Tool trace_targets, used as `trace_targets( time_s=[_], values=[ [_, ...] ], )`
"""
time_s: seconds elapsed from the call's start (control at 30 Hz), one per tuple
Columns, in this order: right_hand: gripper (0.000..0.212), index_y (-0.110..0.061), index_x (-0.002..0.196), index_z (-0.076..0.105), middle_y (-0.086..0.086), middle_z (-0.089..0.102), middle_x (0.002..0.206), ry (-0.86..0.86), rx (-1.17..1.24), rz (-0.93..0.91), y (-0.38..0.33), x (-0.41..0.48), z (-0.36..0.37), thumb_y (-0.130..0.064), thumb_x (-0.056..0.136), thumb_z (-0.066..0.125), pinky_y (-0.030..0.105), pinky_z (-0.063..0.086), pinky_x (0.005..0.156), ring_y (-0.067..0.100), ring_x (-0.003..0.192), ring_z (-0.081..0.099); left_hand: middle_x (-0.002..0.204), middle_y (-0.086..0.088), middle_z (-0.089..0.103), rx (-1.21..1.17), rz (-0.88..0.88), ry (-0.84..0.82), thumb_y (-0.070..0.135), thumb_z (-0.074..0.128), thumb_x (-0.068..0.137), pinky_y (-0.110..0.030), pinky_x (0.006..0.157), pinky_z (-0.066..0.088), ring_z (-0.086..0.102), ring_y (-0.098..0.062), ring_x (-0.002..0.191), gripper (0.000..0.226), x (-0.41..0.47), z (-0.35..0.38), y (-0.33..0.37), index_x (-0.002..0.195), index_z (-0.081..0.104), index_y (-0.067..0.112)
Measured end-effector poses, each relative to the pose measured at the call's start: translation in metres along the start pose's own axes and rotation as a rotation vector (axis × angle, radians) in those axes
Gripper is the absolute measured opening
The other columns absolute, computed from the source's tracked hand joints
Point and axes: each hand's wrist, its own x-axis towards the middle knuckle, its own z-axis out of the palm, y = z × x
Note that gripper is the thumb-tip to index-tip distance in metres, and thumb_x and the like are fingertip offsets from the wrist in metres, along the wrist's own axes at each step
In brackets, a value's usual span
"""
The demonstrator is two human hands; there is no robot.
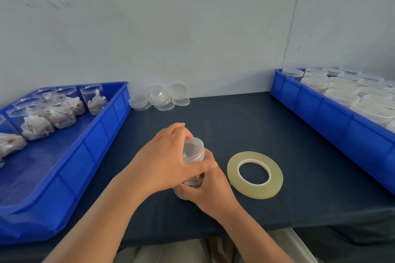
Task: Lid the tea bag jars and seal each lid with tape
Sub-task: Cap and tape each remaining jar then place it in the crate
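Clear plastic jar (193,152) of tea bags, tilted, held just above the dark table (288,134) near its front edge. Left hand (164,160) curls over the lid (195,145); right hand (208,191) clasps the jar's base. Lidding step, probably the final twist. Next calls for the tape roll (255,174), lying just right, and its free end. Unlidded jars (62,111) wait in the left tray (106,128).
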Motion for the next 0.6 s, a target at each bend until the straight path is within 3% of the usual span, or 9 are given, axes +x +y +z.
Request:
trace_targets(
  time_s=[0.1, 0.17, 0.37, 0.6],
  values=[
    [0.080, -0.052, 0.137, 0.042, -0.024, 0.066, 0.125, -0.002, -0.008, 0.007, 0.002, 0.000, 0.000, -0.056, 0.073, 0.090, 0.024, 0.061, 0.087, 0.001, 0.114, 0.067, 0.165, 0.022, 0.031, 0.027, 0.031, -0.049, 0.093, 0.049, 0.080, -0.033, 0.109, 0.038, 0.029, -0.006, 0.152, 0.097, 0.009, 0.002, 0.011, 0.160, 0.023, 0.044],
    [0.076, -0.054, 0.131, 0.041, -0.024, 0.066, 0.121, 0.002, -0.034, 0.001, 0.005, 0.001, 0.002, -0.051, 0.072, 0.090, 0.022, 0.060, 0.081, 0.001, 0.110, 0.068, 0.162, 0.018, 0.035, 0.119, 0.060, -0.101, 0.093, 0.043, 0.083, -0.038, 0.111, 0.041, 0.031, -0.010, 0.151, 0.093, 0.011, 0.005, 0.016, 0.161, 0.024, 0.046],
    [0.079, -0.061, 0.123, 0.036, -0.033, 0.058, 0.120, -0.009, -0.111, -0.009, 0.014, 0.007, 0.008, -0.046, 0.067, 0.090, 0.009, 0.054, 0.074, -0.007, 0.108, 0.063, 0.140, 0.010, 0.047, 0.316, 0.048, -0.028, 0.093, 0.038, 0.083, -0.036, 0.098, 0.047, 0.046, -0.017, 0.130, 0.083, 0.007, 0.019, 0.019, 0.146, 0.041, 0.037],
    [0.054, -0.054, 0.115, 0.041, -0.049, 0.045, 0.113, -0.020, -0.280, -0.047, 0.014, 0.010, 0.011, -0.062, 0.069, 0.069, -0.004, 0.040, 0.072, -0.021, 0.105, 0.051, 0.119, 0.006, 0.055, 0.375, 0.011, 0.128, 0.080, 0.035, 0.095, -0.036, 0.086, 0.051, 0.053, -0.019, 0.109, 0.064, 0.005, 0.033, 0.025, 0.131, 0.053, 0.031]
  ],
)
